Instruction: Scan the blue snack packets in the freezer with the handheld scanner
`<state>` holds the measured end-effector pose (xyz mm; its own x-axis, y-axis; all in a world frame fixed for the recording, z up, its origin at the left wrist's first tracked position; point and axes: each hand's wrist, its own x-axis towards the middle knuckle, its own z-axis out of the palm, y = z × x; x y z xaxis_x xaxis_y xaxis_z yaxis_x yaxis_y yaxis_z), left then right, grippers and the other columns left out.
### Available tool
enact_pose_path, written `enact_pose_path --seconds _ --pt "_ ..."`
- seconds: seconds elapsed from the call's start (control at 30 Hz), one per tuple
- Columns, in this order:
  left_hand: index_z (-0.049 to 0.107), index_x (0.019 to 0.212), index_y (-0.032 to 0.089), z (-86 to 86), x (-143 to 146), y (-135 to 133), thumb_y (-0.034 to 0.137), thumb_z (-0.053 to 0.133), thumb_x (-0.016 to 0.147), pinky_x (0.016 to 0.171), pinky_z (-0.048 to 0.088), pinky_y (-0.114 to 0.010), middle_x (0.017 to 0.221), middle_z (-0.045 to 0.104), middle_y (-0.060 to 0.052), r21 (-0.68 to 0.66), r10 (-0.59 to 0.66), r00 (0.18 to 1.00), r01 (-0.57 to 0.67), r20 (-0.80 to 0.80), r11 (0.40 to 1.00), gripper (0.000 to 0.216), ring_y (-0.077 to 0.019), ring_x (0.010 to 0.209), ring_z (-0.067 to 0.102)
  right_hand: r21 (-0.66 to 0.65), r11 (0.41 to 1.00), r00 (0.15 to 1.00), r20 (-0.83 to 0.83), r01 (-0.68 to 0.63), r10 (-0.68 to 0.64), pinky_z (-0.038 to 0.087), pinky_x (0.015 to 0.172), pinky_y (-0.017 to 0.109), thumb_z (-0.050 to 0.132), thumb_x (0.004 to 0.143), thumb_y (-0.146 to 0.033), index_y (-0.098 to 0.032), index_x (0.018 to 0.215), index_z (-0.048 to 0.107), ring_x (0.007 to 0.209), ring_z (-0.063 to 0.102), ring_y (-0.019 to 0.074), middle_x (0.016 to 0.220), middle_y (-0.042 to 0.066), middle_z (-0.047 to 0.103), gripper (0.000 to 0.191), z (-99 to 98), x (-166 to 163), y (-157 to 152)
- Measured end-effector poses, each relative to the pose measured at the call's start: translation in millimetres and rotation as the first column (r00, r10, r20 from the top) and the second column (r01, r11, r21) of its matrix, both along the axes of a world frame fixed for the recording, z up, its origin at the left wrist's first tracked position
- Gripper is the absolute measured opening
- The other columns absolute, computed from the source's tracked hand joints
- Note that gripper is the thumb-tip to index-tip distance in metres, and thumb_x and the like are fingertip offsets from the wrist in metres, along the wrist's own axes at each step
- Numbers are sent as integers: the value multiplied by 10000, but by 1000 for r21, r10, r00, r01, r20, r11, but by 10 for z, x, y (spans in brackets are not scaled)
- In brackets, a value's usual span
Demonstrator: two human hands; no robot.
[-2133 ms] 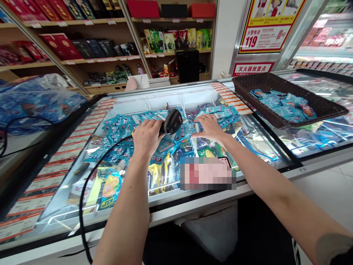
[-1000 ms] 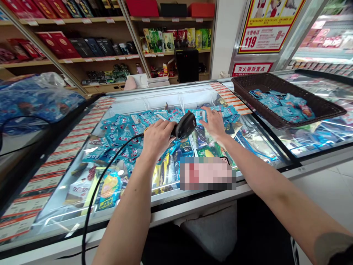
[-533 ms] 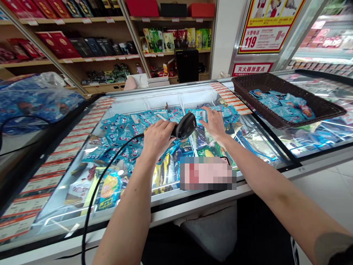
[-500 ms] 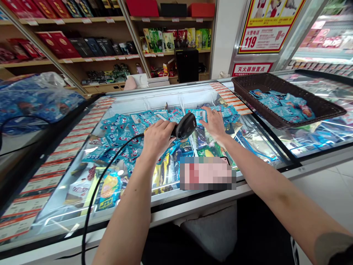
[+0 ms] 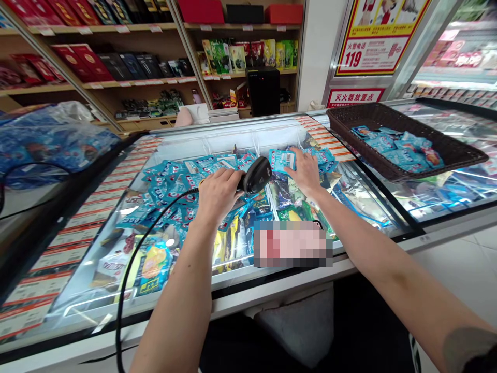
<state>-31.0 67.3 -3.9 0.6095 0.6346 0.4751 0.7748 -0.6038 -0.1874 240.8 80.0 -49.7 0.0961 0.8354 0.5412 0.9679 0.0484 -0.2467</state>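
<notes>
In the head view, the left hand point(image 5: 219, 194) has its fingers wrapped round the handle of a black corded barcode scanner point(image 5: 257, 176), while the right hand point(image 5: 306, 171) pinches the right end of a light-blue printed packet point(image 5: 280, 160) between thumb and fingers. The packet is held over the chest freezer point(image 5: 272, 293), nearer its far edge than its near one, with the scanner's head just beside its left end. The packet looks light, with a thin, glossy wrapper that could slip if damp or frosted; whether the contents are hard cannot be told. Its end seam seems the best place for a pinch, leaving the barcode point(image 5: 288, 159) uncovered. The scanner should feel stiff and fairly light, best gripped by the handle, though its cable point(image 5: 123, 280) may drag. Compared with half a second ago, the packet and right hand sit slightly farther toward the freezer's right edge, and the scanner slightly farther left.
</notes>
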Motion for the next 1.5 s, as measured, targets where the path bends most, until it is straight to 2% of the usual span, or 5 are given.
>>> enact_pose_path --seconds 0.3,0.53,0.87,1.2,1.5 --pt "583 1189 228 32 -301 68 297 611 832 788 435 -400 1040 677 -114 53 245 956 -256 163 965 365 -323 1050 583 36 981 982 -5 189 -189 338 975 539 526 923 -410 -112 1402 489 1218 449 392 1319 217 569 566 42 117 -44" --pt "581 1153 231 -19 -369 113 339 618 822 800 431 -404 1027 661 -122 57 295 934 -312 203 948 350 -322 1034 563 -13 984 971 161 -177 177 260 1065 541 489 959 -365 -256 1208 692 1249 437 319 1356 92 600 340 19 17 -96" --pt "588 1153 210 -8 -375 117 324 610 829 808 431 -421 1021 666 -130 47 302 933 -316 194 948 344 -338 1020 570 -15 994 979 167 -112 113 239 1070 537 453 981 -378 -221 1176 707 1200 483 306 1282 106 649 357 -36 0 -48" --pt "594 1149 221 1 -382 95 322 629 820 790 432 -412 1016 679 -120 74 310 935 -326 173 943 347 -327 996 579 -177 893 860 244 -414 448 218 1144 503 343 987 -192 -206 1421 523 1381 396 259 1490 28 518 471 31 -318 54" --pt "591 1142 219 0 -393 99 301 632 826 809 428 -408 1022 680 -117 53 291 935 -307 201 950 329 -321 1011 577 -200 896 860 261 -397 439 312 1086 489 423 965 -208 -250 1069 737 1094 579 256 1104 39 728 333 121 -401 38"
